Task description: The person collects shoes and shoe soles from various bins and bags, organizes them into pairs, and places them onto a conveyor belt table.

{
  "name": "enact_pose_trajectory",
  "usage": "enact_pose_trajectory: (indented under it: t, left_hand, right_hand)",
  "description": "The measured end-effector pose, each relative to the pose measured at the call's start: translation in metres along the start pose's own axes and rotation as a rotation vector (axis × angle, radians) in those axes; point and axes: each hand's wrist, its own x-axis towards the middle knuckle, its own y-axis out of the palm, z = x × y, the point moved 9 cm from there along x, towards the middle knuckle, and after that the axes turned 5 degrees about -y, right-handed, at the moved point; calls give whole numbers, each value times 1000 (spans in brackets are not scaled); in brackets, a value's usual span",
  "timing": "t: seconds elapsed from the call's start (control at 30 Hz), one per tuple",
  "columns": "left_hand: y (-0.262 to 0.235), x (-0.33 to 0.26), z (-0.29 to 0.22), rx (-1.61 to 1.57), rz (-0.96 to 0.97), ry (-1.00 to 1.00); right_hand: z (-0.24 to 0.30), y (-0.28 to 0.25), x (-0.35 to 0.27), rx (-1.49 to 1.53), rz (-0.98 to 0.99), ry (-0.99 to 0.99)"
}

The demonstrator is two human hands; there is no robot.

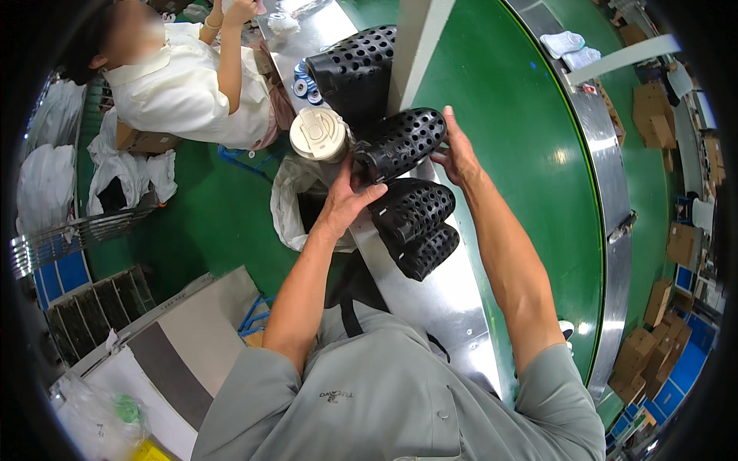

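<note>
Black, hole-dotted, shoe-shaped stuff is the main event in the head view, the only one on offer. One black shoe-like piece (407, 140) is held up between the person's two hands, over the steel bench (453, 311) and just past two others like it. The left hand (344, 201) has the end on its side, fingers wrapped round that edge, so that reads as a proper hold. The thumb sticks out toward the middle piece (419, 209), and whether it touches that one is hard to say. The right hand (460, 156) is cupped round the rounded end, thumb and fingers on either side; can't tell if it's really squeezing or just steadying.

As for progress, looks like mid-job: one piece is being handled, while the middle piece and the nearest piece (429, 252) lie on the bench close together, in nobody's grip. No way to tell if those two are done or waiting, since nothing visible marks them either way. So one in work, two parked, is as far as a fair guess goes.

Around that: a bigger black perforated piece (361, 67) stands farther up the bench by a pale post (419, 50), with a cream lidded cup (317, 132) and some blue-and-white spools (303, 86) nearby. A white bag (286, 206) hangs open below the cup, and a co-worker in a white shirt (181, 84) is at the upper left.
</note>
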Motion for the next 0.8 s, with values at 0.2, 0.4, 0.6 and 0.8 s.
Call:
enact_pose_trajectory:
  t: [0.2,0.4,0.6,0.8]
  left_hand:
    - [-14,-10,7,0,-27,-7]
    - [-11,-10,-2,17,4,-19]
    - [-17,-26,-10,-163,-1,-8]
    - [-4,-75,28,287,-88,-23]
  right_hand:
    - [48,-41,-170,-676,-206,-409]
    - [51,24,-220,-1042,-115,-716]
    - [58,34,-211,-1081,-201,-750]
    - [44,22,-211,-1024,-252,-736]
